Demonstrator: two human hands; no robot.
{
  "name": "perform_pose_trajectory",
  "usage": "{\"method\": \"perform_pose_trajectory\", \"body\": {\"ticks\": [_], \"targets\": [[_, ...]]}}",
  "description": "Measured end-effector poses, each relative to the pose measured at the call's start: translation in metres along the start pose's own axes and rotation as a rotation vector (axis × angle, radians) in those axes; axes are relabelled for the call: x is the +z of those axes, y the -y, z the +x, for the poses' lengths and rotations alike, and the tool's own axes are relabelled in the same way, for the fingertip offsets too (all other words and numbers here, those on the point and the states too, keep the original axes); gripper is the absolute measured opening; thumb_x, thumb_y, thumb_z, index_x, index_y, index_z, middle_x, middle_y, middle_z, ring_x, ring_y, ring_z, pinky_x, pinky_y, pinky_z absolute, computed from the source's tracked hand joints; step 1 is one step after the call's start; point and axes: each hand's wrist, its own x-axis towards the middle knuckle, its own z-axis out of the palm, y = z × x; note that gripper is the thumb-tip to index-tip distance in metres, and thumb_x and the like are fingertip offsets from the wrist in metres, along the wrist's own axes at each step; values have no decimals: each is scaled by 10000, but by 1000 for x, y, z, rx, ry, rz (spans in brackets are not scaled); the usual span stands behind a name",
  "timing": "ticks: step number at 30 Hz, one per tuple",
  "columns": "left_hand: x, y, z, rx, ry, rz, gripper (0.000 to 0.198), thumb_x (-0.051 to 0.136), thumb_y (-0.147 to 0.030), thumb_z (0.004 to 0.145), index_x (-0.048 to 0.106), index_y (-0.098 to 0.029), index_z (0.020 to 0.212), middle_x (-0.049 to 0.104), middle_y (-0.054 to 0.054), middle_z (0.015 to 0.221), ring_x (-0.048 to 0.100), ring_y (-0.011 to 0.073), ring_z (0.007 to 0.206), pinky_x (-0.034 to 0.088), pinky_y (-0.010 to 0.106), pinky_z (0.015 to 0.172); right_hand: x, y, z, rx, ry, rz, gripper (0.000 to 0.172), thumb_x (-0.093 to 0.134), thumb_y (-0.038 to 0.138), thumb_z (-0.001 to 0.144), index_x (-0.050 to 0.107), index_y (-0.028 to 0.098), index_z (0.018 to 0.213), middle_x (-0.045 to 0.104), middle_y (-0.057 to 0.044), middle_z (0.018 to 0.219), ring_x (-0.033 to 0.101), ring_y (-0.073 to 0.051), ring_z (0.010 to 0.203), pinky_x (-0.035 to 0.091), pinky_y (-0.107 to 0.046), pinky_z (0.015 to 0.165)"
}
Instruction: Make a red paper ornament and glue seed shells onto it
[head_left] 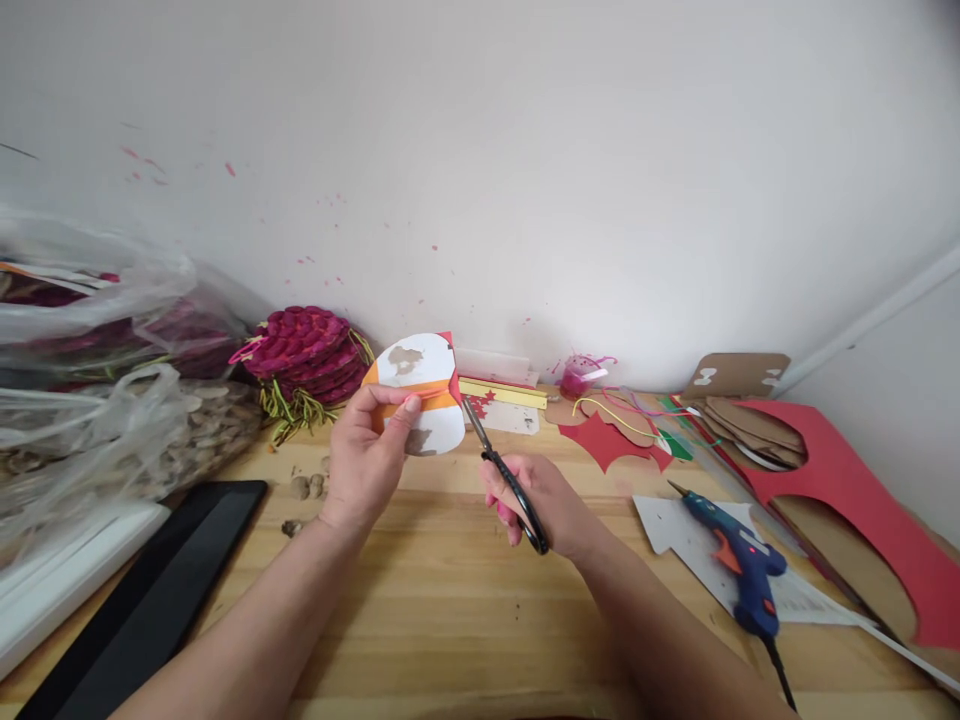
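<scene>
My left hand [369, 455] pinches a rounded white paper cut-out [420, 395] with orange and red layers, held upright above the wooden table [420, 590]. My right hand [541, 505] grips black-handled scissors [504, 470]. Their blades point up and left, with the tips at the red right edge of the cut-out.
A blue glue gun [739, 565] lies on white paper at the right, beside red card sheets [855, 500] and brown cardboard pieces [754, 425]. Dark red woven mats [304, 350] and plastic bags [97, 400] fill the left. A black tablet [161, 590] lies at the near left.
</scene>
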Motion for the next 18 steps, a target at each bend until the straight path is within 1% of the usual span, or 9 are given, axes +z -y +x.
{"method": "perform_pose_trajectory", "body": {"ticks": [3, 8, 11, 14, 18], "targets": [[1, 0, -2, 0, 12, 23, 299, 843, -431, 769, 681, -203, 872, 691, 5, 834, 620, 117, 667, 527, 209, 601, 2, 0, 0, 9, -5, -2, 512, 648, 668, 860, 550, 192, 697, 510, 59, 533, 501, -74, 399, 380, -181, 397], [1, 3, -4, -16, 15, 15, 296, 849, -427, 758, 683, -204, 859, 691, 2, 832, 613, 117, 683, 517, 204, 614, 3, -6, 1, -1, -12, 13, 530, 637, 701, 855, 563, 199, 702, 515, 58, 525, 490, -82, 394, 402, -191, 381], [1, 7, -4, -19, 27, 11, 294, 845, -421, 770, 682, -199, 874, 693, 5, 849, 615, 115, 706, 516, 199, 632, 4, -7, 1, 0, -20, 34, 525, 662, 692, 840, 556, 201, 688, 514, 55, 529, 472, -80, 394, 410, -196, 376], [1, 13, -4, -21, 27, 1, 305, 842, -429, 779, 678, -194, 884, 690, 6, 852, 611, 113, 716, 513, 199, 634, 5, -3, 0, 39, -21, 51, 511, 700, 672, 810, 558, 200, 676, 506, 55, 518, 447, -79, 386, 414, -203, 372], [0, 17, -2, -21, 29, -16, 317, 833, -444, 792, 672, -191, 893, 683, 5, 857, 603, 114, 716, 511, 203, 625, 7, -1, 0, 57, -31, 40, 467, 693, 618, 830, 557, 199, 674, 498, 50, 521, 447, -86, 404, 396, -205, 374]]}}
